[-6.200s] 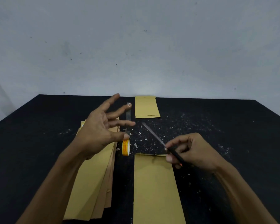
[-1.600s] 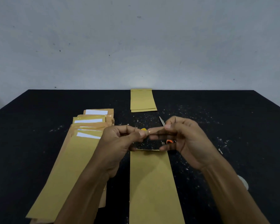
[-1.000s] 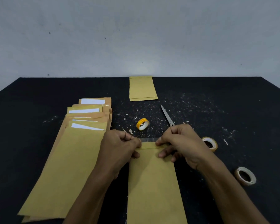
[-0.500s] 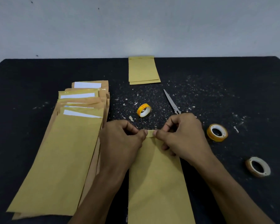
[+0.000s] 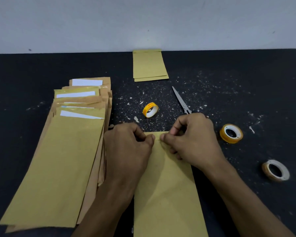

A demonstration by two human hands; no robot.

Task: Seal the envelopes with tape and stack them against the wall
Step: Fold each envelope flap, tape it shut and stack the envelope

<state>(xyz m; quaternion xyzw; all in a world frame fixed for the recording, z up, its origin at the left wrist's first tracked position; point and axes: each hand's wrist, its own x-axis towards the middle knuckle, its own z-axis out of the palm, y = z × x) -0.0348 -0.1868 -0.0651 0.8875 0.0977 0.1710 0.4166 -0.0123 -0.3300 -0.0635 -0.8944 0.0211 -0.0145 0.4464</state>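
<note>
A long brown envelope (image 5: 166, 185) lies lengthwise in front of me on the black table (image 5: 24, 74). My left hand (image 5: 128, 147) and my right hand (image 5: 191, 139) both have curled fingers at its far end, thumbs nearly touching and pressing on the folded flap. The tape strip there is too faint to make out. A small stack of sealed envelopes (image 5: 149, 65) lies against the wall. Left of my hands spreads a fanned pile of unsealed envelopes (image 5: 61, 151) with white strips at their tops.
A yellow tape roll (image 5: 150, 109) stands on edge just beyond my hands, with scissors (image 5: 181, 100) to its right. Two more tape rolls lie flat on the right, one yellow (image 5: 231, 133) and one pale (image 5: 275, 170). White flecks litter the table.
Both hands brought a cut tape strip down onto the envelope's flap and slid inward until the thumbs met at its middle. The view tilted down, showing the two rolls on the right.
</note>
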